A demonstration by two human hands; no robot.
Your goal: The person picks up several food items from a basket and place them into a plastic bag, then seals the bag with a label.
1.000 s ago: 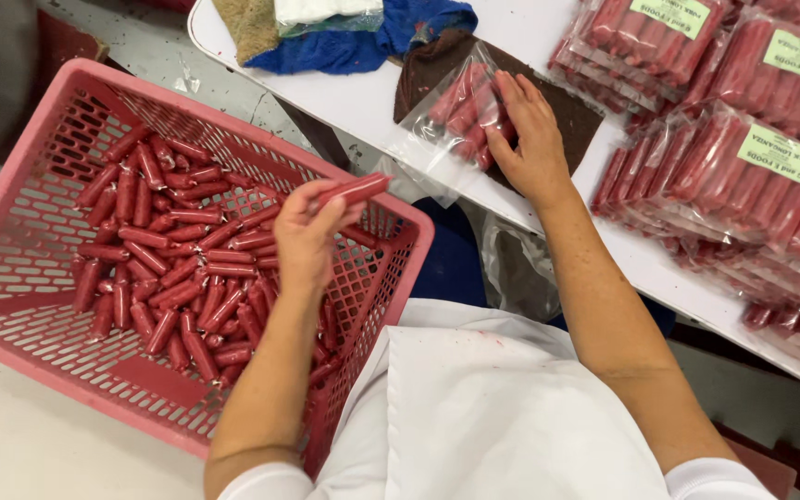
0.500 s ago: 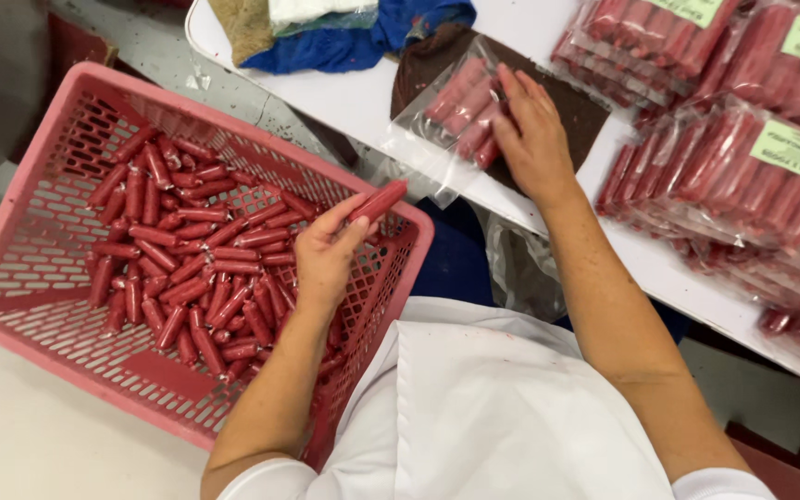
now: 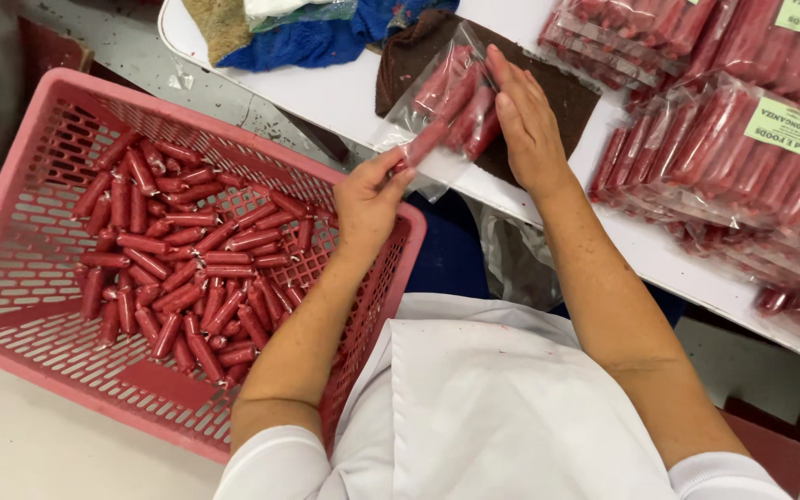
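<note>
The left hand (image 3: 368, 199) pinches one red sausage (image 3: 421, 148), feeding it into the clear bag (image 3: 446, 102) at the table's near edge. The right hand (image 3: 525, 125), fingers flat, steadies the bag (partly filled). Many sausages remain in the pink crate (image 3: 39, 343).

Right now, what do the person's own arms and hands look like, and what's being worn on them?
Both the left hand and right hand are bare: no gloves, rings or watch show. The forearms are uncovered, and short white sleeves end above the elbows. A white apron covers the front.
</note>
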